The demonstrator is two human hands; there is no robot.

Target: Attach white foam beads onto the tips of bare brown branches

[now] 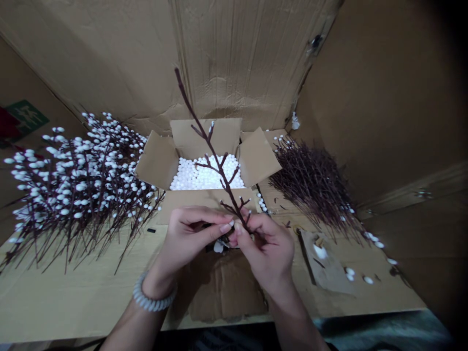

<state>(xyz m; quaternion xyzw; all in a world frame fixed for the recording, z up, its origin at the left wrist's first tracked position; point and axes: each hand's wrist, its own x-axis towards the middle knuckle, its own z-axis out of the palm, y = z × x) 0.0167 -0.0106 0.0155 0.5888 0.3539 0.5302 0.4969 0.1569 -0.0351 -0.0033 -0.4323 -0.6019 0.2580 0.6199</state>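
Observation:
A dark brown branch (pixel 208 141) with bare side twigs rises up and away from my hands. My right hand (pixel 266 248) is closed on its lower stem. My left hand (pixel 190 234) pinches at the same spot, thumb and forefinger pressed together by a twig tip, with a small white bud (pixel 218 246) showing just beneath the fingers. A pale coiled band sits on my left wrist. Just behind the hands stands a small open cardboard box (pixel 157 163) filled with white foam buds (pixel 193 178).
A large heap of branches covered in white buds (pixel 76 180) lies to the left. A pile of bare brown branches (pixel 314 183) lies to the right. Loose white buds (pixel 351 271) and a cardboard scrap (pixel 329 270) sit at right. Cardboard walls (pixel 256 53) surround the cardboard-covered work surface.

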